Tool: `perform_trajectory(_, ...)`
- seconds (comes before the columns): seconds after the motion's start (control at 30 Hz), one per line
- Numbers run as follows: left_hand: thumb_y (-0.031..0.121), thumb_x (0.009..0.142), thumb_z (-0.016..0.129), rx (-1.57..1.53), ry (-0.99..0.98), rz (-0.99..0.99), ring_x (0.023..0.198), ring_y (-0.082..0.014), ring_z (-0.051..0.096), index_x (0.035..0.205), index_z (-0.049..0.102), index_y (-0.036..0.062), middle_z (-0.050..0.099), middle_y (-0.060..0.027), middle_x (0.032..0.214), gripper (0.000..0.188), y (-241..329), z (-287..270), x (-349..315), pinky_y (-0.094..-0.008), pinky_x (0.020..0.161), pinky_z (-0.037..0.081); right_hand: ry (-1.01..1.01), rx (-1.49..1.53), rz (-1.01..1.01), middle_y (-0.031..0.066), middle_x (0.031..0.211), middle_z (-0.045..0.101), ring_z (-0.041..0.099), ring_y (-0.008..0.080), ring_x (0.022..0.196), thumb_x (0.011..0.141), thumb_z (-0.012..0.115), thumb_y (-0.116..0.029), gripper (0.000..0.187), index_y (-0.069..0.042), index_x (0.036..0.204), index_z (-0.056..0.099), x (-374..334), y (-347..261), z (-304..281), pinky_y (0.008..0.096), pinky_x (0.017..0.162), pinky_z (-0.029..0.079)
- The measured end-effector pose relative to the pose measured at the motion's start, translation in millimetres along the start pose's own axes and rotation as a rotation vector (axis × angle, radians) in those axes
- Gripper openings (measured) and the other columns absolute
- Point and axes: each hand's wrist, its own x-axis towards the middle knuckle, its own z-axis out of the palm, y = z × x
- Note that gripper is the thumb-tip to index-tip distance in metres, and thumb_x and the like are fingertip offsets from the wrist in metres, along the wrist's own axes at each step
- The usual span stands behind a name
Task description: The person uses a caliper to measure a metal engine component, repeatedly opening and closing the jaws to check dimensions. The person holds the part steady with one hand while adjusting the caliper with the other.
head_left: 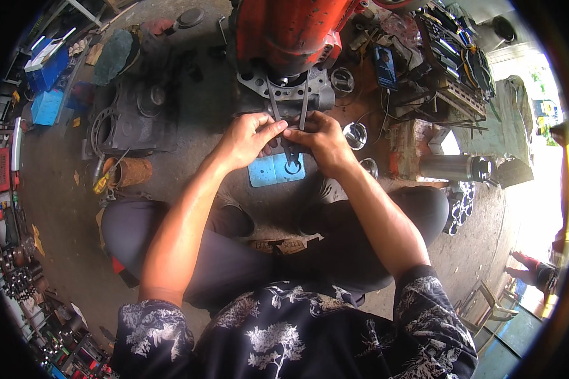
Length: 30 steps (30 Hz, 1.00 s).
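Note:
My left hand (251, 137) and my right hand (322, 140) meet in front of the red machine, both with fingers closed on a dark plier-like tool (275, 104). Its two long flat arms spread upward from my fingers toward the machine's metal flange plate (253, 82). The lower end points down over a light blue flat piece (265, 174), where a small dark ring (293, 167) shows. Both thumbs press near the tool's middle; my fingers hide its joint, so its exact kind cannot be made out.
A scratched red machine housing (291, 31) stands ahead. Bright metal pistons (355, 136) lie to the right, near a lit phone (385, 66) and a steel flask (452, 167). An engine block (123, 123) and a rusty can (133, 170) stand left.

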Motion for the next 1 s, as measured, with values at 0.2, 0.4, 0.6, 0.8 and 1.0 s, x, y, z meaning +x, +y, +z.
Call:
perform_trajectory(0.2, 0.042, 0.100, 0.066, -0.015, 0.005, -0.005, 0.064, -0.0111, 0.068, 0.092, 0.069, 0.0005, 0.068, -0.0048, 0.072, 0.043, 0.4, 0.5, -0.3, -0.0289, 0.058, 0.052, 0.007, -0.004, -0.011, 0.0157, 0.110, 0.072, 0.069, 0.0177, 0.096, 0.085, 0.082, -0.010, 0.047, 0.010, 0.121, 0.058, 0.8, 0.5, -0.3, 0.0292, 0.084, 0.056)
perform_trajectory(0.4, 0.043, 0.100, 0.066, -0.006, 0.000, -0.006, 0.063, -0.0114, 0.068, 0.092, 0.069, 0.0002, 0.068, -0.0048, 0.072, 0.043, -0.8, 0.5, -1.2, -0.0285, 0.057, 0.053, 0.022, 0.020, -0.013, 0.0147, 0.104, 0.074, 0.071, 0.0179, 0.091, 0.084, 0.081, -0.006, 0.046, 0.010, 0.121, 0.058, 0.0, 1.3, 1.1, 0.0314, 0.080, 0.058)
perform_trajectory(0.6, 0.042, 0.102, 0.064, 0.007, -0.018, -0.010, 0.063, -0.0101, 0.065, 0.091, 0.067, 0.0021, 0.065, -0.0020, 0.075, 0.041, 0.4, 0.5, -0.6, -0.0265, 0.057, 0.053, 0.004, 0.010, 0.006, 0.0145, 0.110, 0.073, 0.069, 0.0170, 0.096, 0.085, 0.081, -0.009, 0.045, 0.010, 0.120, 0.059, 0.3, 2.0, -1.2, 0.0288, 0.084, 0.056)
perform_trajectory(0.8, 0.043, 0.100, 0.067, 0.002, 0.004, 0.007, 0.061, -0.0106, 0.066, 0.092, 0.070, 0.0006, 0.068, -0.0051, 0.069, 0.043, -0.3, 0.8, -0.1, -0.0284, 0.057, 0.052, 0.010, 0.034, -0.023, 0.0148, 0.102, 0.074, 0.071, 0.0176, 0.089, 0.085, 0.080, -0.005, 0.045, 0.011, 0.120, 0.058, 2.9, 3.7, -1.3, 0.0304, 0.077, 0.058)
perform_trajectory(1.0, 0.041, 0.101, 0.065, 0.011, 0.007, 0.000, 0.062, -0.0103, 0.065, 0.091, 0.069, 0.0015, 0.066, -0.0030, 0.073, 0.041, 0.6, 2.7, -0.9, -0.0272, 0.056, 0.052, 0.008, 0.042, -0.029, 0.0150, 0.103, 0.073, 0.071, 0.0178, 0.090, 0.085, 0.081, -0.005, 0.045, 0.011, 0.120, 0.058, 4.1, 4.9, -2.7, 0.0304, 0.076, 0.058)
